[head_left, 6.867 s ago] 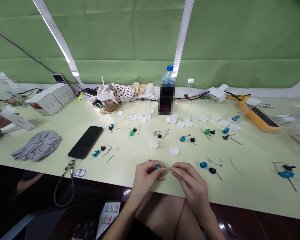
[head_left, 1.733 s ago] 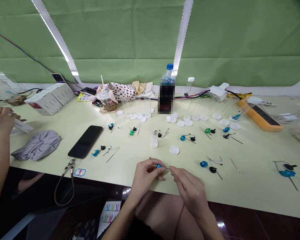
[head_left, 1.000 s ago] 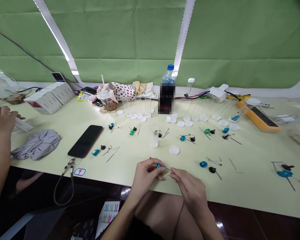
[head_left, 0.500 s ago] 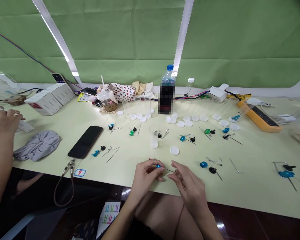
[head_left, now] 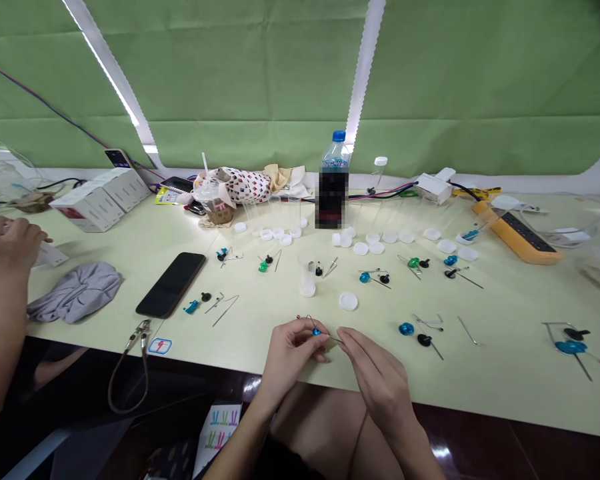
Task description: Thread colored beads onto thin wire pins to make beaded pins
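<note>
At the near table edge my left hand (head_left: 290, 350) pinches a small blue-headed piece (head_left: 317, 331) with thin wire legs. My right hand (head_left: 375, 373) pinches a thin metal pin (head_left: 334, 339) that points into that piece; the fingertips of both hands almost meet. Just beyond lie a clear vial on its side (head_left: 309, 272) and a loose white cap (head_left: 349, 301). To the right of my hands rest a blue piece (head_left: 406, 328) and a black one (head_left: 423, 340) with bent wires.
Several small coloured pieces, wires and white caps are scattered over the pale table (head_left: 260, 313). A black phone (head_left: 171, 284), a grey cloth (head_left: 75, 291), a water bottle (head_left: 334, 181) and an orange power strip (head_left: 510, 233) lie around. Another person's arm (head_left: 0, 300) reaches in at the left.
My right hand's fingers shifted slightly along the pin and closed back toward the left hand. The other person's hand at the left moved a little over its white item.
</note>
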{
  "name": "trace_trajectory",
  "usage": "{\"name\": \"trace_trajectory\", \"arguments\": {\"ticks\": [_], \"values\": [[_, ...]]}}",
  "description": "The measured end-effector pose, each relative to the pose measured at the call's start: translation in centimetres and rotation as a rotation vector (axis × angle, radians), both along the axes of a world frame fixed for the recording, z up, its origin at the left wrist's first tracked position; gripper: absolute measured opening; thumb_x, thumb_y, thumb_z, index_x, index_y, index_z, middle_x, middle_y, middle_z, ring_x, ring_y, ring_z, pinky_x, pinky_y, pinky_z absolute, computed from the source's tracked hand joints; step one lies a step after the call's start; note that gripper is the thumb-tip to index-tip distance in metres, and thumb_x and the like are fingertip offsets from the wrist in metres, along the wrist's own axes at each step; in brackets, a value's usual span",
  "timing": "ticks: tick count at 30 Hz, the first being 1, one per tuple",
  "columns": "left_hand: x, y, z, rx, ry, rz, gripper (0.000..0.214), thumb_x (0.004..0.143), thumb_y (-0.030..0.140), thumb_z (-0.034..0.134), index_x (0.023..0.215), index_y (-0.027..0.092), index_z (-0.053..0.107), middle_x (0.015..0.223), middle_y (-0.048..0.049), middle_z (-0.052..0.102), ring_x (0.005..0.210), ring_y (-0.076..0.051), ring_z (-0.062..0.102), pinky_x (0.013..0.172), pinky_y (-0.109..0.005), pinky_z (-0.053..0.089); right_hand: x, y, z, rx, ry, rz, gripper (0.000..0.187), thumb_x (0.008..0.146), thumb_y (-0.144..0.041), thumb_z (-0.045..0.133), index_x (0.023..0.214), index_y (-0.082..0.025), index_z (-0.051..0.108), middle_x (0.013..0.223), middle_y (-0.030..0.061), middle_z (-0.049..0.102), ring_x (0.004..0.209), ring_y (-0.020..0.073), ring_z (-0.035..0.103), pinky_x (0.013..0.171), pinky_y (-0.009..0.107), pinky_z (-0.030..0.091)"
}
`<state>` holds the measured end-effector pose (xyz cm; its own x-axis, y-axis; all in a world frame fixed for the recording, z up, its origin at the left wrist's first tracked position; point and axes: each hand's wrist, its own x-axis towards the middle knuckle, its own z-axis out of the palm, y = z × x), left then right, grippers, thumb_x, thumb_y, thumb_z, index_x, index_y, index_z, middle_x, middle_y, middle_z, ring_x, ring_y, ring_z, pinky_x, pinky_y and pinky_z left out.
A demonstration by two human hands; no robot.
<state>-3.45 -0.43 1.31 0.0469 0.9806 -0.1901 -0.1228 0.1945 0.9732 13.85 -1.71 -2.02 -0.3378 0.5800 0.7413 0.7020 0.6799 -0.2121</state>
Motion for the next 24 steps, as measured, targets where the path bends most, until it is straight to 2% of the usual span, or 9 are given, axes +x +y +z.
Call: {"name": "trace_trajectory", "arguments": {"ticks": [7, 13, 20, 24], "values": [[-0.1, 0.0, -0.1, 0.008, -0.014, -0.005, 0.013, 0.076, 0.026, 0.074, 0.073, 0.014, 0.069, 0.072, -0.0008, 0.066, 0.054, -0.011, 0.063, 0.059, -0.023, 0.053, -0.1, 0.2, 0.2, 0.011, 0.024, 0.006, 0.036, 0.089, -0.001, 0.058, 0.123, -0.011, 0.061, 0.11, 0.0135, 0.071, 0.097, 0.0214, 0.069, 0.081, 0.031, 0.057], [0.0, 0.0, 0.1, -0.016, -0.007, 0.015, 0.013, 0.074, 0.026, 0.075, 0.073, 0.013, 0.07, 0.071, -0.0014, 0.068, 0.052, -0.011, 0.062, 0.058, -0.025, 0.054, -0.1, 0.1, -0.2, -0.052, 0.053, 0.029, 0.032, 0.093, -0.005, 0.052, 0.123, -0.013, 0.061, 0.1, 0.0108, 0.074, 0.088, 0.02, 0.072, 0.073, 0.03, 0.058], [0.1, 0.0, 0.2, -0.007, -0.009, 0.018, 0.016, 0.075, 0.028, 0.074, 0.073, 0.013, 0.07, 0.069, -0.0014, 0.067, 0.052, -0.012, 0.062, 0.059, -0.025, 0.053, -0.6, 0.2, 1.1, -0.057, 0.055, 0.014, 0.033, 0.095, -0.009, 0.051, 0.127, -0.014, 0.057, 0.084, 0.0057, 0.074, 0.069, 0.0147, 0.07, 0.066, 0.026, 0.056], [0.0, 0.0, 0.0, -0.004, -0.015, 0.012, 0.016, 0.076, 0.029, 0.074, 0.076, 0.013, 0.069, 0.064, -0.0008, 0.065, 0.053, -0.012, 0.063, 0.057, -0.023, 0.052, -0.6, 0.2, 1.3, -0.069, 0.04, 0.008, 0.034, 0.094, -0.012, 0.057, 0.127, -0.014, 0.056, 0.091, 0.0087, 0.074, 0.076, 0.0173, 0.071, 0.068, 0.028, 0.056]]}}
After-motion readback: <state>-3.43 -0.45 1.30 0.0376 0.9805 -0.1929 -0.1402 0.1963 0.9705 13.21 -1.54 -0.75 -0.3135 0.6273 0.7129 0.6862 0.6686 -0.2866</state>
